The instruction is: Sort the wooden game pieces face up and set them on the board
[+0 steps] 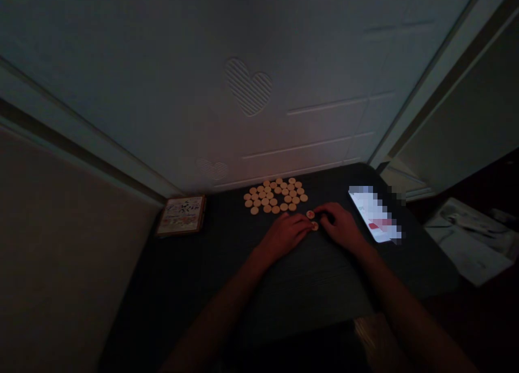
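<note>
Two round wooden discs with red marks lie between my hands on the dark table. My left hand (286, 233) reaches in from the left, fingers pressed together, its tips holding the edge of the lower disc (315, 226). Just above that is the upper disc (310, 214), close to both hands. My right hand (339, 225) is curved, with index finger and thumb apart; the index fingertip is at the upper disc's right edge. Beyond my left hand, a cluster of several similar wooden discs (265, 201) is spread flat. Dim light hides the exact finger contact.
A flat printed box (182, 215) lies at the table's back left. To the right of my right hand is a lit phone (371, 213), partly blurred out. A pale panel with embossed hearts (248, 87) rises behind the table (308, 286). Pale items (472, 240) are beyond its right edge.
</note>
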A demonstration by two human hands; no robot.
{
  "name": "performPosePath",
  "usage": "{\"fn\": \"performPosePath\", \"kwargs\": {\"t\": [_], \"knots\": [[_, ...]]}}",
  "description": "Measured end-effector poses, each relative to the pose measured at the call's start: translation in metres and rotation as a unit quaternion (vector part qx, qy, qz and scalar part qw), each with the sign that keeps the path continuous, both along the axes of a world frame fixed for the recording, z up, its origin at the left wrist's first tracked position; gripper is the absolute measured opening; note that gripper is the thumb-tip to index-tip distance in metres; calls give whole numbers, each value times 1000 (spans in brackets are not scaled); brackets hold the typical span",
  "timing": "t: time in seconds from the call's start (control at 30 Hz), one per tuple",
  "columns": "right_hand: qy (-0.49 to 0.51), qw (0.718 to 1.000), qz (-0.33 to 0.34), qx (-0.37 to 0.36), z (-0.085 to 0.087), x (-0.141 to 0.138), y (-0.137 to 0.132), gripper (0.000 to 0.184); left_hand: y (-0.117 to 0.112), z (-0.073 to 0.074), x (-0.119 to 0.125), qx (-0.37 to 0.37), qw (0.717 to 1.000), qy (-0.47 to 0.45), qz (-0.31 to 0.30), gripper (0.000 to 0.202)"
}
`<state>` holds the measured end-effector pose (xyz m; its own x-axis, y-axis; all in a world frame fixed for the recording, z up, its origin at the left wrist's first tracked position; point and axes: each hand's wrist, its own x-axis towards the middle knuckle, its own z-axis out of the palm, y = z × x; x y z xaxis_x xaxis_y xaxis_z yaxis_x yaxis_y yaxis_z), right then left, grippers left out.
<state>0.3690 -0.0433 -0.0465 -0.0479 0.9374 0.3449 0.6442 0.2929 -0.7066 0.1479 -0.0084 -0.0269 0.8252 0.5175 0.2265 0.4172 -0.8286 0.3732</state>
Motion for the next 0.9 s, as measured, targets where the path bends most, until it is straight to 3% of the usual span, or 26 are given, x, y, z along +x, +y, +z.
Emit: {"fn": "performPosePath", "kwargs": {"t": [0.37,0.63,0.77,0.9], "knots": [[6,999,37,6,3,2,-2,28,1,-11,-2,42,998,-36,21,26],[2,999,43,6,7,2,-3,28,2,-15,-1,31,998,-60,16,25],[5,999,44,1,9,3,-3,29,9,-8,-9,20,994,-101,33,23],[7,999,43,-15,12,3,-5,30,25,7,-27,35,987,-126,94,22]]}}
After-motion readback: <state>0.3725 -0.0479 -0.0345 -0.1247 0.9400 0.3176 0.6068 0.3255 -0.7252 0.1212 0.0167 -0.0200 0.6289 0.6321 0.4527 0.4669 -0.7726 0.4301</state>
